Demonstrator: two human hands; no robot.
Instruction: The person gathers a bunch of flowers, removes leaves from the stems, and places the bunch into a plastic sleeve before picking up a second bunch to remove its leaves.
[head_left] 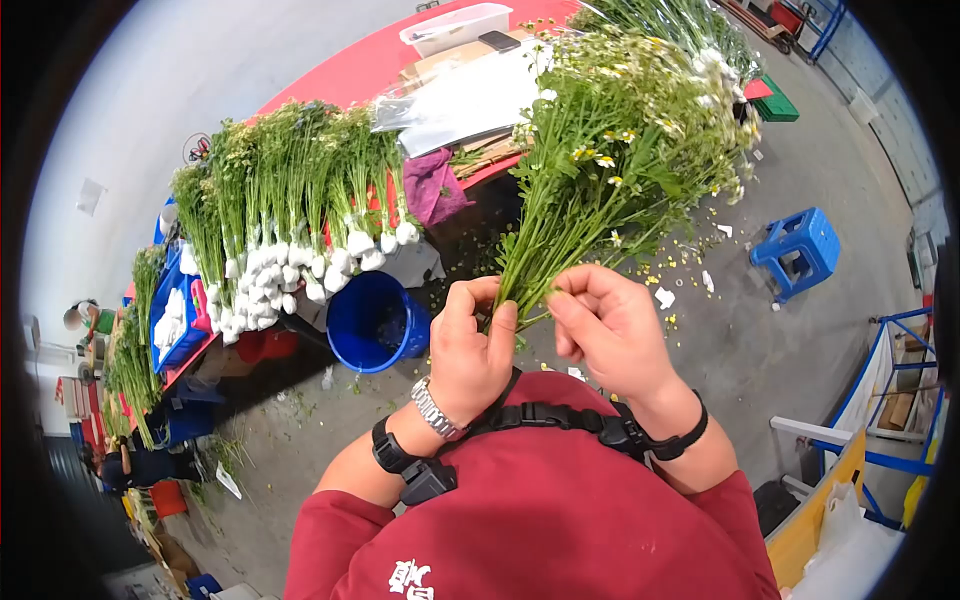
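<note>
Dark red cloth shirt (pixel 540 480) lies nearest me. I see the bare left hand (pixel 472 345) wrapped round the gathered stems of a leafy green, white-and-yellow-flowered bunch (pixel 590 180), probably low so the blooms fan freely. The bare right hand (pixel 612 325) has fingertips pressed together beside them; whether they pinch a stem, I cannot tell. Grey floor (pixel 740 335) opens rightward; a round blue plastic bucket (pixel 372 325) limits the left.

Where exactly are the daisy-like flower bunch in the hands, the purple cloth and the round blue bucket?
Daisy-like flower bunch (pixel 630 160): head view, on its green foliage.
Purple cloth (pixel 434 188): head view, on its middle.
Round blue bucket (pixel 350 318): head view, on its inner wall.
</note>
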